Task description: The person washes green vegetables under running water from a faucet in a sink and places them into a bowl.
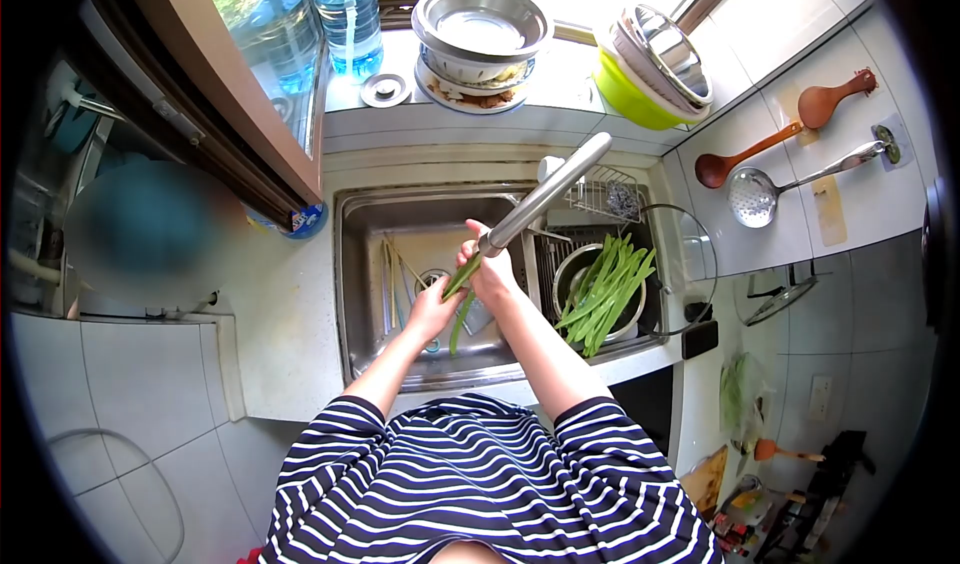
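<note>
In the head view, my left hand [437,307] is closed around some long flat green leaves [461,278], over the left basin of the steel sink [365,226]. One leaf hangs down below the fingers. My right hand [492,276] is closed around the upper part of the same leaves, its thumb side raised. The faucet spout [545,196] ends right above this hand and hides part of it. To the right, a pile of similar long green leaves [606,289] lies across a metal bowl [578,264] in the sink's right side. Whether water is running I cannot tell.
Thin sticks [388,274] lie in the left basin near the drain. Behind the bowl stands a wire rack [607,186] with a steel scrubber. A glass lid [712,264] leans at the sink's right edge. Stacked basins [482,24] and a green bowl [635,94] stand on the sill.
</note>
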A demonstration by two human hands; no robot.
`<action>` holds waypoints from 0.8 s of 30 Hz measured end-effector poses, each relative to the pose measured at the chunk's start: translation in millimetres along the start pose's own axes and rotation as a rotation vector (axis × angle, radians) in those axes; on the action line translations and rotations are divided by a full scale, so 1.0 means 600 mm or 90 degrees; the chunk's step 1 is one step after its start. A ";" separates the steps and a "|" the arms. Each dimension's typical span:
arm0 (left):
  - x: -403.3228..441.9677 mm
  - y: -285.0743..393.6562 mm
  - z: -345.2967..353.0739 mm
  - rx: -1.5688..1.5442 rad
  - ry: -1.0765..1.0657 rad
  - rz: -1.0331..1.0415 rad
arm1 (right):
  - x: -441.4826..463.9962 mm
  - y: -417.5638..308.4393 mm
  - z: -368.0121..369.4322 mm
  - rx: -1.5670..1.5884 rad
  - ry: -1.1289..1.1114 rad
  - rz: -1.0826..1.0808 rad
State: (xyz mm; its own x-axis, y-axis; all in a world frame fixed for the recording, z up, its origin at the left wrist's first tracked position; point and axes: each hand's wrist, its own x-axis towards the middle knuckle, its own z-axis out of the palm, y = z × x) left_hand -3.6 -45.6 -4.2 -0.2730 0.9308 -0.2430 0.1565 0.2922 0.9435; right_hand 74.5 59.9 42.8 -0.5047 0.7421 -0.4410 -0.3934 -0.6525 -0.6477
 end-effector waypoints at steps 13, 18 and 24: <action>0.092 0.059 0.038 -0.163 -0.074 0.077 | 0.005 -0.033 -0.027 -0.130 0.079 -0.154; 0.039 0.070 0.028 0.086 0.015 0.139 | 0.007 -0.018 -0.017 -0.077 0.078 -0.071; -0.006 0.052 -0.003 0.189 0.078 0.118 | -0.005 -0.006 0.026 -0.093 0.088 0.109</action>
State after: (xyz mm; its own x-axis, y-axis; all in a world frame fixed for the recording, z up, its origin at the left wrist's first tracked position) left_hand 0.6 -39.9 26.6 -0.3232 0.9459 -0.0288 0.4777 0.1894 0.8579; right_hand 65.6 57.3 56.1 -0.4403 0.6434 -0.6262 -0.1907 -0.7485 -0.6351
